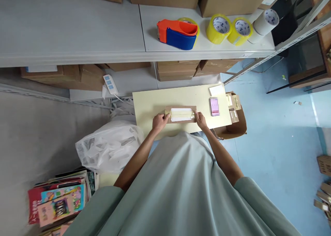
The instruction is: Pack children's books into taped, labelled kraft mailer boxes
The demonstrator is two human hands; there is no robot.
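Note:
A small flat cardboard parcel [181, 114] lies on the cream tabletop [147, 101] in front of me. A white label and strips of clear tape cover much of its upper face. Gripping its left end is my left hand [160, 122], thumb on top and fingers curled at the side. At the opposite end my right hand [201, 121] pinches the parcel in the same way. To the right of it rest a pinkish-purple card-like item [214, 106], its face blurred, and a white slip [216, 90].
On the shelf [103, 32] stand an orange-and-blue tape dispenser [178, 34], yellow tape rolls [219, 28] and white rolls [266, 22]. A carton [239, 125] with small parcels sits right of the table. At left are a white plastic bag [111, 146], stacked magazines [62, 198] and a power strip [110, 84].

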